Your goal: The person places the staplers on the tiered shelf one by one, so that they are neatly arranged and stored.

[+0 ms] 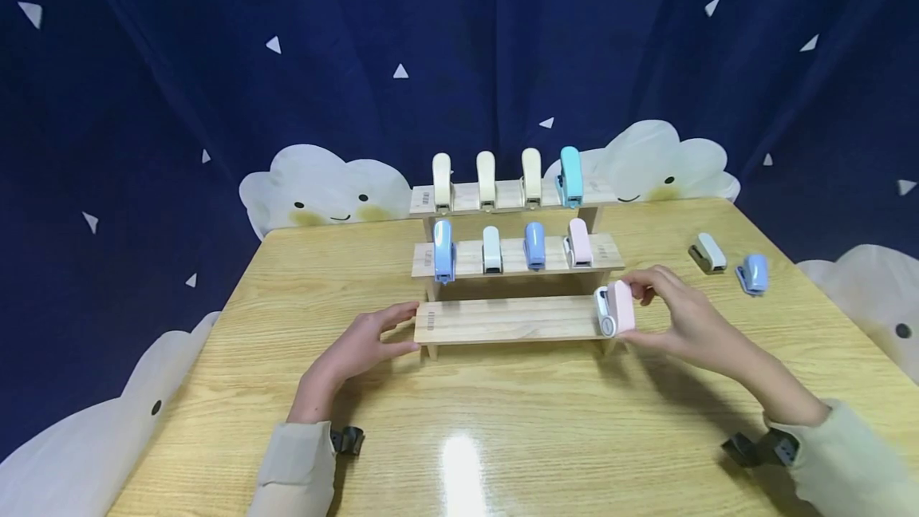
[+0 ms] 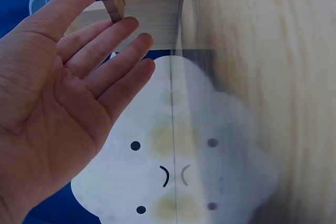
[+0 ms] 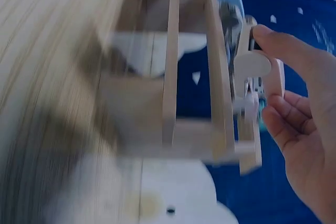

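Note:
My right hand [image 1: 685, 317] pinches a pink and white stapler [image 1: 621, 308] between thumb and fingers, at the right end of the bottom step of a three-step wooden rack [image 1: 502, 321]. In the right wrist view the stapler's white side [image 3: 252, 66] faces the camera, the thumb at its top and the fingers at its pink back. My left hand [image 1: 366, 341] is at the left end of that step, fingers fairly straight, thumb in front. Blue, white and pink staplers stand on the middle step, among them a pink one [image 1: 578, 244]. Cream staplers [image 1: 486, 180] and a turquoise one [image 1: 570, 176] line the top step.
On the table [image 1: 323, 278] to the right of the rack lie a white and dark stapler [image 1: 708, 253] and a blue stapler [image 1: 754, 274]. A dark blue curtain [image 1: 345, 38] with cloud and triangle prints hangs behind and beside the table.

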Demonstrator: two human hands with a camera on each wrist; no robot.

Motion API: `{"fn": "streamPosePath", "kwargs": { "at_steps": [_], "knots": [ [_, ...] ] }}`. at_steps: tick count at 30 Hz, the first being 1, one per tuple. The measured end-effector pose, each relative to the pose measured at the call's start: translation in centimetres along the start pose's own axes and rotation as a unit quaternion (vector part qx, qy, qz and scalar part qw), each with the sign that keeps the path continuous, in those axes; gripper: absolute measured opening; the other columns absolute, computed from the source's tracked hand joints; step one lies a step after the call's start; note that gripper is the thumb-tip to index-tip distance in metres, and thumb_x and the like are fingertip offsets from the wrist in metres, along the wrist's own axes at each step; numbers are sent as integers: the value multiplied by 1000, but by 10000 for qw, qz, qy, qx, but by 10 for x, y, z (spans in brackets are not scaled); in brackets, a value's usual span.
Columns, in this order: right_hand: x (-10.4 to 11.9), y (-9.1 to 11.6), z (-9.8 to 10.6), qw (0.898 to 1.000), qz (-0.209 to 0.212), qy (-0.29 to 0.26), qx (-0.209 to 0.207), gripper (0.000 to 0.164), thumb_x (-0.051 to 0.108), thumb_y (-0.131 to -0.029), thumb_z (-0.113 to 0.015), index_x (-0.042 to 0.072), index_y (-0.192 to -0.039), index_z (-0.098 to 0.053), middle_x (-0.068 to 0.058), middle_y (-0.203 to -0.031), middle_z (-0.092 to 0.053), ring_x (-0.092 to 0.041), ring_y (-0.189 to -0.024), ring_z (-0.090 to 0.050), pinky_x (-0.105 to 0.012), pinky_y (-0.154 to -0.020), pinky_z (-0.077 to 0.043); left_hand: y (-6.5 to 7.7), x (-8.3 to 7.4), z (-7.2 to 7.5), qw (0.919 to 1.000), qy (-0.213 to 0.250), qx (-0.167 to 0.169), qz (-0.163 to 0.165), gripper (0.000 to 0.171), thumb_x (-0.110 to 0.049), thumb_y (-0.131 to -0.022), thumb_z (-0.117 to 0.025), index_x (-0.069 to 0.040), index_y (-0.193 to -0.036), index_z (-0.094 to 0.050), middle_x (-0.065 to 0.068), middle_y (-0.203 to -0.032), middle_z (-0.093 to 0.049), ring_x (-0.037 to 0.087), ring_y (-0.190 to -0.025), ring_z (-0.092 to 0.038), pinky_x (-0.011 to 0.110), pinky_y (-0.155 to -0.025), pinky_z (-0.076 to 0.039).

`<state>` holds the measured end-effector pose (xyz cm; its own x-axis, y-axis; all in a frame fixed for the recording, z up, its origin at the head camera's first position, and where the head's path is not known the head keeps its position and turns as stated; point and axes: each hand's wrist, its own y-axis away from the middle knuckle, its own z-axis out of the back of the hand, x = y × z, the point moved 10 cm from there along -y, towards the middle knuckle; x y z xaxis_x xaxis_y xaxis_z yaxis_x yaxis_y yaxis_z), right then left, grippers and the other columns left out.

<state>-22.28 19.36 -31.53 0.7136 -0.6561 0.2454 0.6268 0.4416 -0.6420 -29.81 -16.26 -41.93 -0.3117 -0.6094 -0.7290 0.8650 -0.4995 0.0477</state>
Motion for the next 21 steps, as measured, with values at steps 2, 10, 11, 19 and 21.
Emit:
{"fn": "streamPosePath", "kwargs": {
  "at_steps": [2, 10, 11, 19, 21],
  "knots": [
    [8, -8, -9, 10000, 11, -46, 52, 74, 13, -55, -94, -1, -118, -59, 2, -94, -57, -5, -87, -48, -10, -74, -41, 0, 0, 1, 10000, 5, -6, -14, 70, -31, -90, -71, -16, -150, -39, 8, -152, -46, 31, -141, -44, 51, -116, -38],
    [35, -32, -50, 9991, -48, -349, 244, 70, 20, -64, -90, 1, -122, -56, -1, -96, -57, -8, -89, -48, -19, -74, -44, 0, 1, 0, 10000, -20, -13, -6, 71, -33, -89, -71, -15, -150, -40, 9, -151, -47, 30, -140, -45, 50, -116, -37],
    [38, -35, -55, 9990, -55, -346, 282, 70, 22, -65, -90, 1, -122, -55, -1, -97, -56, -8, -90, -48, -21, -74, -45, 0, 1, 0, 10000, -29, -1, -9, 71, -33, -90, -71, -15, -150, -39, 9, -151, -47, 30, -140, -45, 50, -116, -37],
    [61, -59, -89, 9974, -84, -409, 585, 67, 31, -72, -86, 2, -123, -54, -3, -103, -58, -11, -94, -51, -27, -79, -52, 0, 2, -1, 10000, -44, -1, 19, 70, -33, -90, -71, -16, -150, -40, 8, -151, -47, 29, -140, -46, 50, -116, -38],
    [66, -64, -98, 9971, -11, -439, 626, 66, 31, -73, -86, 1, -123, -54, -4, -105, -59, -12, -95, -52, -28, -80, -52, 0, 1, -1, 10000, -33, -9, 1, 70, -32, -89, -71, -15, -150, -40, 9, -151, -48, 29, -140, -46, 49, -116, -38]
  ]
}}
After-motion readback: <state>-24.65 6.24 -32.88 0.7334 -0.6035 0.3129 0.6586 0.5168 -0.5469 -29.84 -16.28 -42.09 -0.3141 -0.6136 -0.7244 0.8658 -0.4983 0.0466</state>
